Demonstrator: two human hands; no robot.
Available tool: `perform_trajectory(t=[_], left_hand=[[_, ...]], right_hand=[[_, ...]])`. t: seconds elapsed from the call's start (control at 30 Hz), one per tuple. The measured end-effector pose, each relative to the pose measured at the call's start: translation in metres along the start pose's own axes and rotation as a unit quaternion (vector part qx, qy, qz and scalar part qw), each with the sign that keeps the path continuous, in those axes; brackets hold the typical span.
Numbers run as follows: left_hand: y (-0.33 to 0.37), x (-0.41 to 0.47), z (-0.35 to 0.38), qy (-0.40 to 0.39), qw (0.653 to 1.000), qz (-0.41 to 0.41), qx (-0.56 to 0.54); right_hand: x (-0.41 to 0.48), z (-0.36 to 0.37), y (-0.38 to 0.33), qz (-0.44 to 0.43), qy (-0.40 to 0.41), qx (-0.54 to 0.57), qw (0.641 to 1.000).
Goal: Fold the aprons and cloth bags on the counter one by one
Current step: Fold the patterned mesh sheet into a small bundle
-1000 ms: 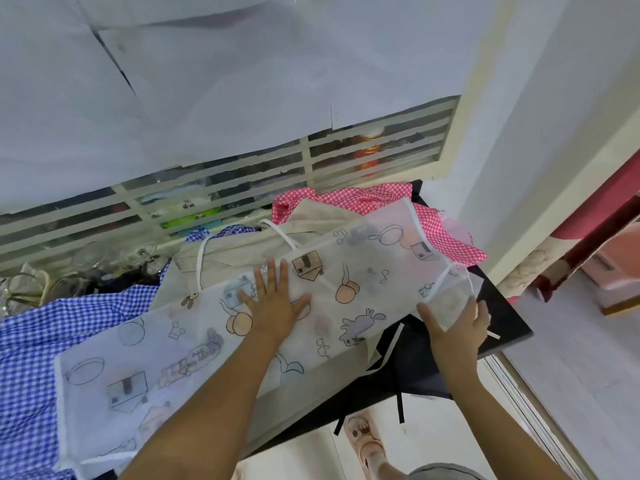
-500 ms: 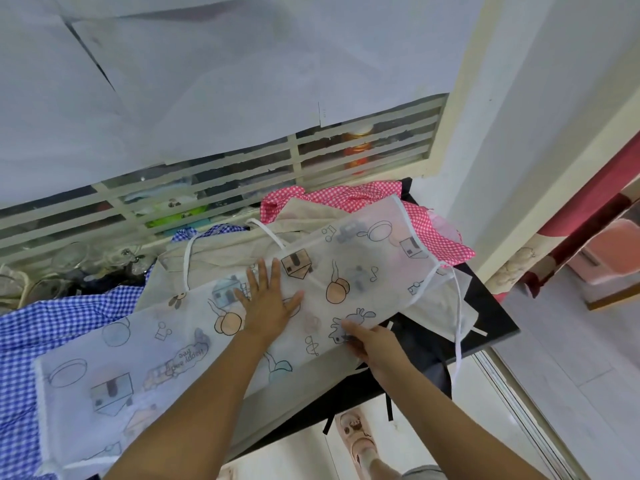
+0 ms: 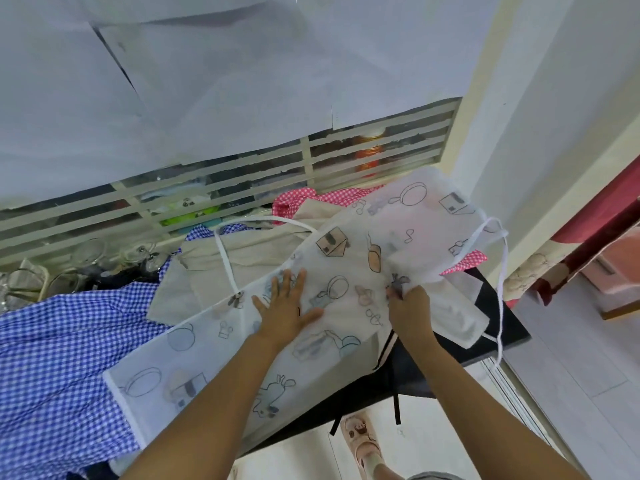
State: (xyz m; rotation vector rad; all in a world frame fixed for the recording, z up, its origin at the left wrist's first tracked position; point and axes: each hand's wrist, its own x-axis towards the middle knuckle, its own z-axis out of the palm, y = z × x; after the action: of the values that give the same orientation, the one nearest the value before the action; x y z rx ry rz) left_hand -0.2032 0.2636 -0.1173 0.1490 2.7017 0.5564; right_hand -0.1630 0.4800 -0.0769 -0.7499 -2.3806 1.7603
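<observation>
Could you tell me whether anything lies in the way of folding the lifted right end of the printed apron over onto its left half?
Only the left hand, pressed flat on the printed apron near its middle. The right hand grips the lifted end, whose white strap hangs clear at the right.

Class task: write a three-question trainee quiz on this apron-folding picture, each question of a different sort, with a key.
1. True or false: the left hand lies flat, fingers spread, on the white see-through cartoon-print apron.
2. The right hand is: A) flat on the counter; B) gripping bunched apron fabric; C) hanging empty.
3. Fill in: the checked cloth at far left is ____ and white.

Key: 1 true; 2 B; 3 blue.
</observation>
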Motion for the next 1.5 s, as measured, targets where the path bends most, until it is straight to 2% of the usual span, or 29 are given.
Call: perform_trajectory(t=[0.07,0.13,0.17,0.2,0.23,0.27,0.33,0.37,0.4,0.53,0.6,0.67,0.7,0.77,0.87,1.0,1.07,1.13,1.23,1.5], left_hand=[[0.003,0.004,-0.005,-0.013,0.999,-0.010,-0.035],[-0.002,0.009,-0.013,-0.041,0.996,-0.032,-0.066],[-0.005,0.010,-0.022,-0.057,0.990,-0.041,-0.119],[-0.006,0.008,-0.033,-0.065,0.976,-0.052,-0.200],[-0.007,0.002,-0.046,-0.061,0.950,-0.074,-0.296],[-0.008,-0.007,-0.059,-0.045,0.915,-0.107,-0.386],[-0.018,-0.030,-0.083,-0.010,0.836,-0.152,-0.528],[-0.027,-0.044,-0.092,-0.007,0.805,-0.164,-0.570],[-0.039,-0.061,-0.099,-0.011,0.788,-0.170,-0.592],[-0.097,-0.129,-0.096,-0.002,0.707,-0.156,-0.689],[-0.122,-0.157,-0.088,0.001,0.718,-0.130,-0.684],[-0.138,-0.173,-0.079,0.011,0.752,-0.141,-0.644],[-0.141,-0.173,-0.075,0.030,0.774,-0.162,-0.611],[-0.144,-0.169,-0.070,0.089,0.797,-0.230,-0.552],[-0.150,-0.165,-0.060,0.180,0.802,-0.296,-0.487],[-0.153,-0.164,-0.048,0.200,0.814,-0.325,-0.438],[-0.157,-0.164,-0.042,0.210,0.809,-0.329,-0.440],[-0.166,-0.163,-0.040,0.219,0.796,-0.332,-0.456],[-0.186,-0.163,-0.039,0.219,0.790,-0.343,-0.458],[-0.208,-0.159,-0.024,0.253,0.798,-0.352,-0.420]], right_hand=[[-0.011,0.002,-0.001,-0.044,-0.050,-0.122,0.990],[-0.028,0.010,0.004,0.003,-0.145,-0.161,0.976],[-0.035,0.018,0.007,-0.022,-0.126,-0.184,0.975],[-0.044,0.018,0.003,-0.108,-0.076,-0.242,0.961],[-0.046,0.015,-0.003,-0.149,-0.032,-0.317,0.936],[-0.042,0.018,0.002,-0.256,0.057,-0.310,0.914],[-0.037,0.035,0.020,-0.489,-0.039,-0.366,0.791],[-0.032,0.033,0.027,-0.517,-0.115,-0.403,0.746],[-0.031,0.032,0.027,-0.511,-0.139,-0.433,0.729],[-0.049,0.050,0.022,-0.498,-0.159,-0.488,0.699],[-0.060,0.061,0.017,-0.499,-0.157,-0.492,0.696],[-0.072,0.073,0.017,-0.510,-0.153,-0.479,0.698],[-0.077,0.077,0.017,-0.509,-0.160,-0.484,0.693],[-0.087,0.087,0.018,-0.509,-0.179,-0.497,0.680],[-0.096,0.092,0.018,-0.520,-0.191,-0.487,0.676],[-0.088,0.083,0.021,-0.472,-0.173,-0.498,0.706],[-0.078,0.073,0.023,-0.446,-0.189,-0.487,0.726],[-0.070,0.064,0.032,-0.405,-0.215,-0.450,0.766],[-0.065,0.058,0.047,-0.401,-0.215,-0.408,0.792],[-0.054,0.045,0.084,-0.397,-0.296,-0.477,0.726]])
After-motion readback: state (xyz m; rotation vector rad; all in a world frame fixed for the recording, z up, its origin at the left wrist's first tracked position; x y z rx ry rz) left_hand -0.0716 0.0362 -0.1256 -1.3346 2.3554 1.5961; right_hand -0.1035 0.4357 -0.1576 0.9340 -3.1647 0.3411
